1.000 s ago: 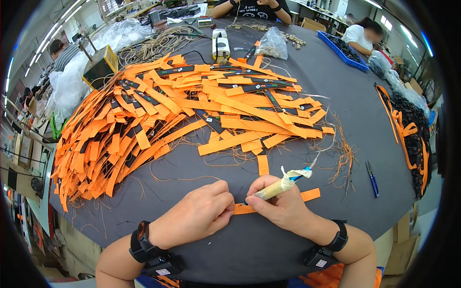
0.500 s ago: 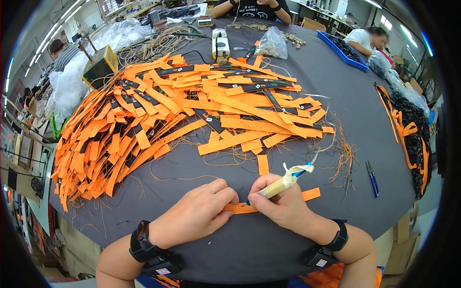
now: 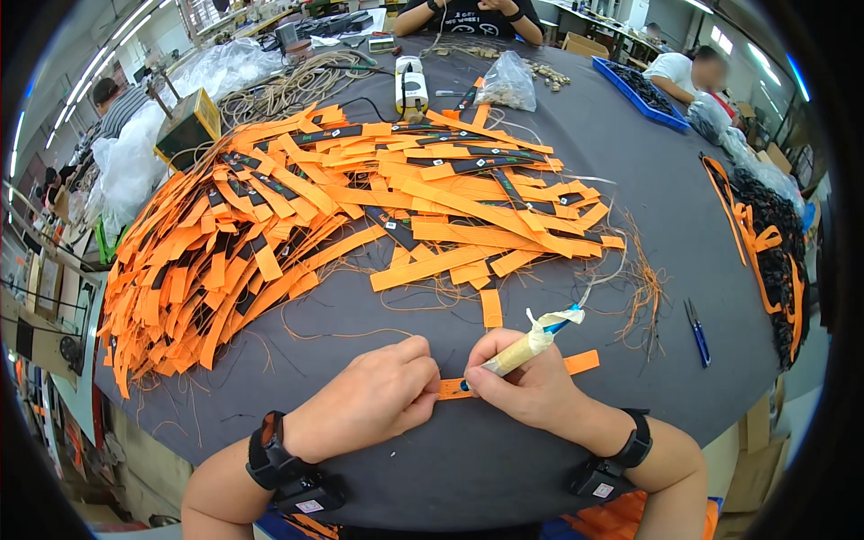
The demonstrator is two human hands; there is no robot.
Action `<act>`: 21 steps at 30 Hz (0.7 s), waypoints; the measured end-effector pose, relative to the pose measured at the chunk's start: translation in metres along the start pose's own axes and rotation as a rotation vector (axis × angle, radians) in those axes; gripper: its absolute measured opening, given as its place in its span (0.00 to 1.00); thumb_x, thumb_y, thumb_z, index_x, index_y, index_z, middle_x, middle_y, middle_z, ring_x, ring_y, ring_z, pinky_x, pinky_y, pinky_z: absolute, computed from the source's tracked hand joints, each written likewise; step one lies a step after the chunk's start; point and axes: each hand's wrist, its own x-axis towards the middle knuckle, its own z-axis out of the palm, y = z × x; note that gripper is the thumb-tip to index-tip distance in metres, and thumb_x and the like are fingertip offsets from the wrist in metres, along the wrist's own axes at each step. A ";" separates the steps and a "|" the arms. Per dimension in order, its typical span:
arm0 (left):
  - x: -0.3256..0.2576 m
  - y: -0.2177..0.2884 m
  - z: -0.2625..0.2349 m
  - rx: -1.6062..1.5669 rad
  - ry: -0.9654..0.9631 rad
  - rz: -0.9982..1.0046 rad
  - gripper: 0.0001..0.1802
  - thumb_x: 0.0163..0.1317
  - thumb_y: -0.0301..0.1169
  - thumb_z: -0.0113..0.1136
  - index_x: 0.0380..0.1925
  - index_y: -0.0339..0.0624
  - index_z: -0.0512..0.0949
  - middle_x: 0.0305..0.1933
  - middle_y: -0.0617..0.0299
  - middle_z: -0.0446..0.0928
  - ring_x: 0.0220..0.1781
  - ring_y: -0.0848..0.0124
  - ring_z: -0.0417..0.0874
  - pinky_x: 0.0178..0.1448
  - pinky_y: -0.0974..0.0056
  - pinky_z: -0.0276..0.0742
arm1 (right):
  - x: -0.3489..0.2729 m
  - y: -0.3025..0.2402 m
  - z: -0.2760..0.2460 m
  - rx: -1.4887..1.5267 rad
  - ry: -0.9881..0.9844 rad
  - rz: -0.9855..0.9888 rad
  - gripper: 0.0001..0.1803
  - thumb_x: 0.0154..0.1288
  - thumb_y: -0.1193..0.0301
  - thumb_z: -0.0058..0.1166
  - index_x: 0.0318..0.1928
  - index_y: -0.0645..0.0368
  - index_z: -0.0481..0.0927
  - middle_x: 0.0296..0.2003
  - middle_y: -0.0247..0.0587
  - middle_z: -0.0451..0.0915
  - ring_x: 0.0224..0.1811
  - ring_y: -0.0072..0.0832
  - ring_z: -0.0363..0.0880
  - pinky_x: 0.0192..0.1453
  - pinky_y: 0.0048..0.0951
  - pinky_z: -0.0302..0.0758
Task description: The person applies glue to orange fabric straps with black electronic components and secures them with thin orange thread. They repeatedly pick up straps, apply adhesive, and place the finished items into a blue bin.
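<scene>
An orange webbing strap point(image 3: 452, 389) lies on the dark table before me, its right end point(image 3: 582, 362) showing beyond my right hand. My left hand point(image 3: 382, 387) is closed at the strap's left part, fingertips pinched against it. My right hand point(image 3: 522, 382) grips a corded pen-like tool point(image 3: 516, 355) wrapped in cream tape, with blue parts at both ends. The tool's lower tip touches or nearly touches the strap between my hands. A thin pale cord runs from its top toward the strap pile.
A large pile of orange straps with black sections point(image 3: 261, 234) spreads over the left and middle. Blue-handled tweezers point(image 3: 697, 335) and loose orange threads point(image 3: 643, 288) lie right. Farther off are a white device point(image 3: 412, 85), a plastic bag point(image 3: 507, 79), a blue tray point(image 3: 643, 94) and co-workers.
My left fingers have curled in and drawn slightly left, and less of the strap shows beneath them. The right hand with the tool has barely moved.
</scene>
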 end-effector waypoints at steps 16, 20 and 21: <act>0.000 -0.005 0.006 -0.054 0.049 0.012 0.08 0.56 0.23 0.65 0.29 0.37 0.74 0.32 0.59 0.72 0.27 0.65 0.78 0.32 0.63 0.77 | 0.001 -0.001 0.000 -0.126 -0.010 -0.053 0.07 0.66 0.71 0.62 0.35 0.61 0.79 0.20 0.29 0.74 0.21 0.16 0.68 0.25 0.23 0.64; 0.000 -0.005 0.006 -0.079 0.056 0.006 0.08 0.56 0.23 0.65 0.29 0.37 0.73 0.33 0.59 0.72 0.26 0.66 0.78 0.31 0.64 0.77 | 0.001 -0.002 0.000 -0.137 -0.012 -0.050 0.07 0.66 0.70 0.62 0.35 0.61 0.79 0.20 0.30 0.74 0.22 0.16 0.69 0.25 0.23 0.65; 0.000 -0.005 0.006 -0.077 0.055 0.004 0.08 0.56 0.23 0.65 0.29 0.37 0.73 0.33 0.59 0.72 0.27 0.66 0.78 0.31 0.64 0.76 | 0.001 -0.003 0.000 -0.148 -0.013 -0.053 0.07 0.66 0.70 0.62 0.35 0.61 0.79 0.20 0.30 0.74 0.21 0.16 0.69 0.25 0.23 0.64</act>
